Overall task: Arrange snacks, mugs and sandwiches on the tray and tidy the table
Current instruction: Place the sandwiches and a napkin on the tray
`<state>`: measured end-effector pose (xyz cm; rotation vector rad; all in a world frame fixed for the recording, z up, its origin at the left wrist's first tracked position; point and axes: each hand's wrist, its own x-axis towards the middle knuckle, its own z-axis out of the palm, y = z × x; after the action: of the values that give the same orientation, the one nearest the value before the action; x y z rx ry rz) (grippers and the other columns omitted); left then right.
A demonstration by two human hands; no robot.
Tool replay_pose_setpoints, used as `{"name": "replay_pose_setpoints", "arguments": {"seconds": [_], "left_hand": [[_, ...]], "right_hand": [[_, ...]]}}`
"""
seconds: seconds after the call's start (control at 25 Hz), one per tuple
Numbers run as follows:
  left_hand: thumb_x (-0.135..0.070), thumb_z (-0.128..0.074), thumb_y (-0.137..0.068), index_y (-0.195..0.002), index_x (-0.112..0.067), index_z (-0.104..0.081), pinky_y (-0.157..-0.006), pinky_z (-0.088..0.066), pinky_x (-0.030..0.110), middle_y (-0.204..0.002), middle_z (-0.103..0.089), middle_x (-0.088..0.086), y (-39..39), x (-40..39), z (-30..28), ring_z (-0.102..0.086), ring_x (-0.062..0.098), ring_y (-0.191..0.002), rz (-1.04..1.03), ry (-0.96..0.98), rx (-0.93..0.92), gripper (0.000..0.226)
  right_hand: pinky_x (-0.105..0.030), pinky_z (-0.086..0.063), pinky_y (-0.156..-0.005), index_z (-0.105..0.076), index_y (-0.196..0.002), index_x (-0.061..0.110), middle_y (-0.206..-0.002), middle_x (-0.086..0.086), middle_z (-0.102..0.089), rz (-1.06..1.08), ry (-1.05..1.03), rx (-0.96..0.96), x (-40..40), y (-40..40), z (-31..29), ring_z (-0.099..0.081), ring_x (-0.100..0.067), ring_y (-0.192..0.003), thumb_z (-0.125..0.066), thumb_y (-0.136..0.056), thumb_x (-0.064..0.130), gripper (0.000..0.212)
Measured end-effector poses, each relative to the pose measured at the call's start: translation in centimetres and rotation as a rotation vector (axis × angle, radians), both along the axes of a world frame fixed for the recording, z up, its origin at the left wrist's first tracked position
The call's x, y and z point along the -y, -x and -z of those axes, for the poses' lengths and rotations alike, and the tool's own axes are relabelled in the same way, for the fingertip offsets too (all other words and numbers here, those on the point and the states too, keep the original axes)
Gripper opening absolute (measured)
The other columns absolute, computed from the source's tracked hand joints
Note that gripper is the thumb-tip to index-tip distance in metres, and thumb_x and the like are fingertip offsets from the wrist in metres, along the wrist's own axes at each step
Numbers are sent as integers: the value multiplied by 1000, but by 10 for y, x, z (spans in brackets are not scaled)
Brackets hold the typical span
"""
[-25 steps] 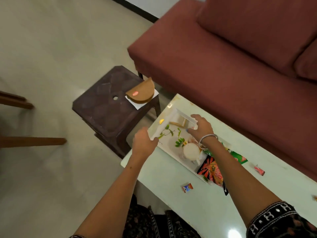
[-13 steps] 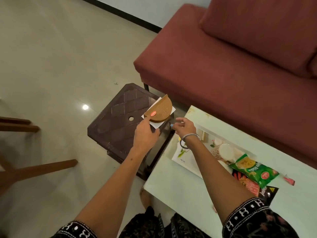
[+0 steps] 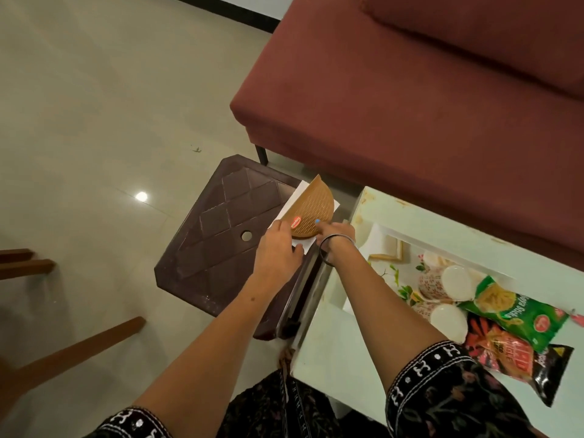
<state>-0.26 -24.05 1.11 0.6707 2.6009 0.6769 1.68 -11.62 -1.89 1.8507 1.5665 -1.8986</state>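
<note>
A brown half-round woven piece (image 3: pixel 316 205) with a red sticker lies on a white napkin (image 3: pixel 300 191) on the dark brown stool (image 3: pixel 221 241). My left hand (image 3: pixel 278 251) grips its near left edge by the sticker. Beside it, my right hand (image 3: pixel 335 233) holds the near right edge, fingertips on top. On the pale table (image 3: pixel 341 349) the white floral tray (image 3: pixel 377 235) carries a sandwich (image 3: pixel 389 252), two patterned mugs (image 3: pixel 455 279) (image 3: pixel 447 317), a green snack packet (image 3: pixel 518 314) and a red and black snack packet (image 3: pixel 518 358).
A maroon sofa (image 3: pixel 410 105) runs along the far side of the table and stool. Wooden chair legs (image 3: pixel 72 352) stand on the tiled floor at the left. A small red wrapper (image 3: pixel 577 317) lies at the right frame edge.
Both hands left the tray and reached left over to the stool. They now close on the brown half-round piece. My view has swung towards the stool.
</note>
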Motion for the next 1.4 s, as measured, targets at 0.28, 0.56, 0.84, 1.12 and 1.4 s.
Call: {"name": "replay_pose_setpoints", "arguments": {"seconds": [0.28, 0.56, 0.84, 1.12, 1.4], "left_hand": [[-17, -58, -86, -135, -6, -33, -113, -28, 39, -143, -40, 14, 28, -22, 24, -33, 28, -135, 150, 142, -133, 57], [-10, -45, -93, -138, -3, -31, -92, -46, 40, -133, -53, 17, 30, -34, 16, -54, 32, -118, 69, 152, -98, 48], [-10, -42, -93, -114, -3, -54, -67, -50, 33, -85, -65, 13, -10, -55, 9, -62, 27, -75, -50, -79, 92, 26], [-19, -45, -95, -118, -7, -57, -73, -47, 20, -101, -69, 12, -66, -78, 32, -65, 22, -86, 127, -203, 411, 29], [-13, -52, -91, -116, -11, -61, -89, -50, 32, -112, -68, 10, -107, -112, 63, -64, 28, -96, 155, -73, 502, 27]], "right_hand": [[-29, -48, -61, -68, -72, 14, -72, -5, -66, 80, -5, -21, -7, 15, 4, -59, -19, -66, -74, -73, 19, 8], [-10, -39, -57, -74, -87, 15, -88, -1, -73, -149, -346, -130, 10, 19, -29, -56, 1, -65, -71, -75, 26, 16], [-24, -42, -78, -63, -108, 13, -106, -6, -68, -67, -514, 29, -1, -36, -34, -62, -20, -91, -66, -80, 31, 34], [-33, -50, -87, -66, -110, 12, -106, -8, -72, -104, -569, 141, -27, -109, -19, -65, -25, -97, -59, -85, 21, 28], [-26, -46, -81, -64, -114, 11, -110, -11, -70, -113, -477, 140, -47, -165, 12, -66, -25, -95, -57, -84, 11, 31]]}}
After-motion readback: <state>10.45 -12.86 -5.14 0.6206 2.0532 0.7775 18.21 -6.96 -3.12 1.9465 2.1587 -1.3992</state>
